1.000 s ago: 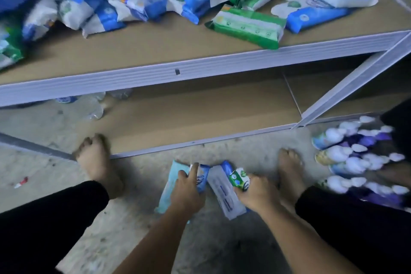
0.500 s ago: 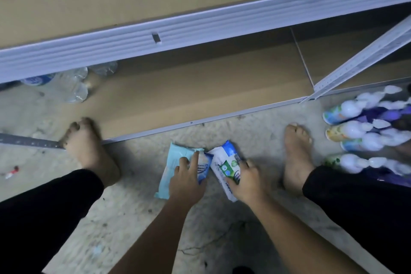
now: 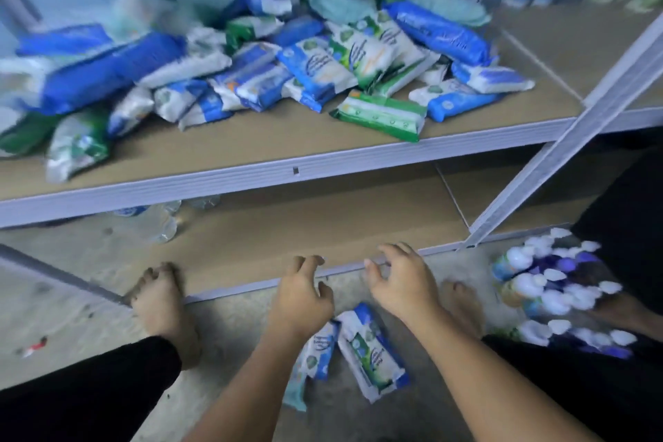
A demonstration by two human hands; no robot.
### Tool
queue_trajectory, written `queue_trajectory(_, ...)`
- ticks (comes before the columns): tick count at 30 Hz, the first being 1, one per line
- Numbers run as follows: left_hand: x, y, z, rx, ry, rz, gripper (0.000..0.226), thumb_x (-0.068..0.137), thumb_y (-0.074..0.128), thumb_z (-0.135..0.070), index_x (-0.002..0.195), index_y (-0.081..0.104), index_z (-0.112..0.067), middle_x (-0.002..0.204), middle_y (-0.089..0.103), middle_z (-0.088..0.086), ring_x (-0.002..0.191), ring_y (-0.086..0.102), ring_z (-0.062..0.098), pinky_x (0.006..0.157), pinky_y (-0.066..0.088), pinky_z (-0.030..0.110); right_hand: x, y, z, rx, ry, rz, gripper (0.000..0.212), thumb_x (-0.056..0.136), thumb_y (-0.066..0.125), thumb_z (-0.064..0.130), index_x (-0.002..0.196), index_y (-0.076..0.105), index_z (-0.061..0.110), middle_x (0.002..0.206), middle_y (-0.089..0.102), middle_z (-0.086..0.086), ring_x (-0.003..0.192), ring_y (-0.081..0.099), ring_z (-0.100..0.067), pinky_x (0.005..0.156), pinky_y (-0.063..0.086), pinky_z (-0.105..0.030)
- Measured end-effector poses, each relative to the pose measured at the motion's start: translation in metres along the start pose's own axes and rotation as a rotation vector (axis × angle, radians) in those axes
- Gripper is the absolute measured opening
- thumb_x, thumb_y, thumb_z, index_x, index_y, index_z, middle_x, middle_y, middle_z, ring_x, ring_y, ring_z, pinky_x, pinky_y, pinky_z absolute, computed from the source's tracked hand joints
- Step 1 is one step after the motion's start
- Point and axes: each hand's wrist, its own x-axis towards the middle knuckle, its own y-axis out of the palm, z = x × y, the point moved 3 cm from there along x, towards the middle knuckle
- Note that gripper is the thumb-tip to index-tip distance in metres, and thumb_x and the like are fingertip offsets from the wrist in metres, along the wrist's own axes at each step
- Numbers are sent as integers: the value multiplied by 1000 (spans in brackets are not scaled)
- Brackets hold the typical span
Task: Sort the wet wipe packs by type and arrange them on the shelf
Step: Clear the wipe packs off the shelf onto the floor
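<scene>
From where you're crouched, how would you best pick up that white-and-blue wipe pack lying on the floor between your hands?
Probably by its long sides near the middle, coming straight down from above with the right hand, which hovers open nearest it. The white-and-blue pack lies flat on the floor, face up. Its right long side is clear. Another pack lies close along its left, so fingers there must slip in carefully.

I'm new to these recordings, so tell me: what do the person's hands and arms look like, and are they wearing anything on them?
Both the left hand and the right hand are bare: no gloves, and no rings, watch or bracelets that I can make out. The forearms are bare too, with no sleeve in view. The picture is slightly blurred, so fine detail is lost.
</scene>
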Motion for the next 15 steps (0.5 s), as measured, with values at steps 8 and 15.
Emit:
queue_trajectory(8, 8, -134, -128, 6, 405, -264, 35, 86, 47, -41, 119, 57, -32, 114, 56, -14, 107, 58, 12, 85, 51, 35, 41, -171, 100, 2, -320, -462, 18, 86, 56, 29, 79, 68, 16, 73, 60, 2, 67, 55, -22, 56, 48, -35)
queue_trajectory(15, 28, -211, -157, 243, 508, -304, 39, 87, 50, -39, 125, 54, -30, 121, 55, -10, 104, 57, 18, 76, 52, 35, 85, -231, 133, -54, -319, -264, 19, 84, 63, 18, 100, 72, 20, 87, 53, 12, 88, 56, -17, 76, 48, -31)
